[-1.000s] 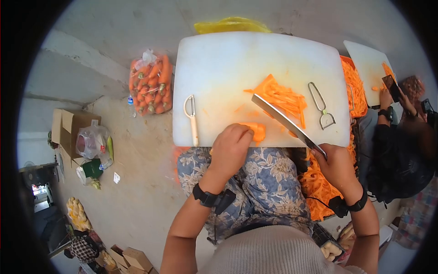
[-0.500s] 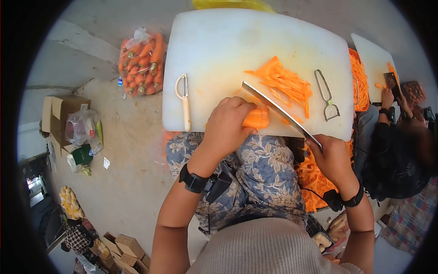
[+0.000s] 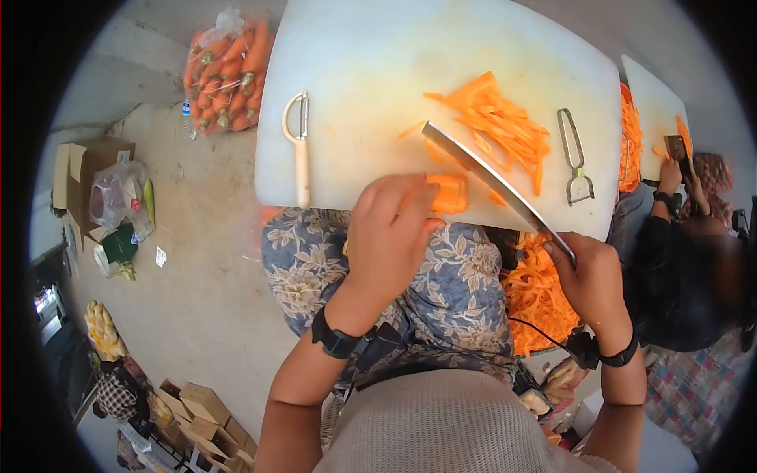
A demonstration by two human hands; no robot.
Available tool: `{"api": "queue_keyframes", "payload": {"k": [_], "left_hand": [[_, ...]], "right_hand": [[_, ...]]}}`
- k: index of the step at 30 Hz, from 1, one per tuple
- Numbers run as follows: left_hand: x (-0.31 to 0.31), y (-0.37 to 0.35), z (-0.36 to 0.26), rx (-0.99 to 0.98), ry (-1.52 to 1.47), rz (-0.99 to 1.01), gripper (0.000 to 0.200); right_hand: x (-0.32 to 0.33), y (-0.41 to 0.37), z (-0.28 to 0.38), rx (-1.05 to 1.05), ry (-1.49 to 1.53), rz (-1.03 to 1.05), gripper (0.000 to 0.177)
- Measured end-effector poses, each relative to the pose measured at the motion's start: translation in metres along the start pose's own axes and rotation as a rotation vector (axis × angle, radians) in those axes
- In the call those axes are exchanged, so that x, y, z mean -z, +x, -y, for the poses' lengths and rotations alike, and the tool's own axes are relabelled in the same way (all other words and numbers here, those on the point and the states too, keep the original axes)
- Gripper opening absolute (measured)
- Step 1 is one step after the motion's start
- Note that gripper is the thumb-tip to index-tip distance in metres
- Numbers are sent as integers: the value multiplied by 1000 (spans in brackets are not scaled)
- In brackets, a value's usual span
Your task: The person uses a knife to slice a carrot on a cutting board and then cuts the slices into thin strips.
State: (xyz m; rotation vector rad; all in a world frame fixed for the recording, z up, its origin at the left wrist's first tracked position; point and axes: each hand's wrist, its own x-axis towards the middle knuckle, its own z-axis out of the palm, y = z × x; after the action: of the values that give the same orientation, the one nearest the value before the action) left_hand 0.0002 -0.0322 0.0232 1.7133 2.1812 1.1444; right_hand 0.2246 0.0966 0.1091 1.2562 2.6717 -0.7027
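My left hand [image 3: 388, 230] is closed on a cut carrot piece [image 3: 449, 195] at the near edge of the white cutting board [image 3: 355, 87]. In my right hand [image 3: 593, 277] is a kitchen knife [image 3: 497, 180], its blade slanting across the board to the right of the piece. Beyond the blade lies a pile of carrot strips [image 3: 505, 118], with a few loose strips close to the knife. A peeler with a pale handle [image 3: 302, 162] rests on the board's left side, and a metal Y-shaped peeler [image 3: 577, 162] on its right.
Carrot shreds [image 3: 540, 296] fill a container below the board, by my right leg. A bag of whole carrots [image 3: 229, 75] stands on the floor at left, near a cardboard box [image 3: 95, 181]. At right, another person's hand [image 3: 670, 175] works at a second board [image 3: 650, 106].
My left hand has drawn back toward the board's near edge, uncovering more of the carrot piece. The knife stays in my right hand. The whole view has shifted slightly.
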Motion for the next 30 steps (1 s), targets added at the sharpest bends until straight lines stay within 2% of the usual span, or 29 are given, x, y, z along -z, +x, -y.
{"api": "queue_keyframes", "payload": {"k": [5,6,11,16,20,23,25,30], "left_hand": [[-24,-16,-1,-89,66,-123,35],[-27,-16,2,-143,107,-146,33],[-31,-16,8,-145,56,-169,26],[-38,-12,12,-173,23,-244,22],[-39,-14,17,-190,30,-244,22],[-37,-14,14,-183,42,-244,23],[-36,-17,14,-167,52,-236,23],[-37,-22,18,-164,32,-221,23]], "right_hand": [[0,20,5,111,-69,-99,15],[1,22,4,112,-73,-94,15],[2,20,1,207,-139,13,18],[19,17,4,131,-137,96,21],[25,25,14,167,-159,54,26],[21,32,20,274,-121,-9,28],[20,35,26,378,-230,26,29],[15,43,29,479,-323,25,28]]}}
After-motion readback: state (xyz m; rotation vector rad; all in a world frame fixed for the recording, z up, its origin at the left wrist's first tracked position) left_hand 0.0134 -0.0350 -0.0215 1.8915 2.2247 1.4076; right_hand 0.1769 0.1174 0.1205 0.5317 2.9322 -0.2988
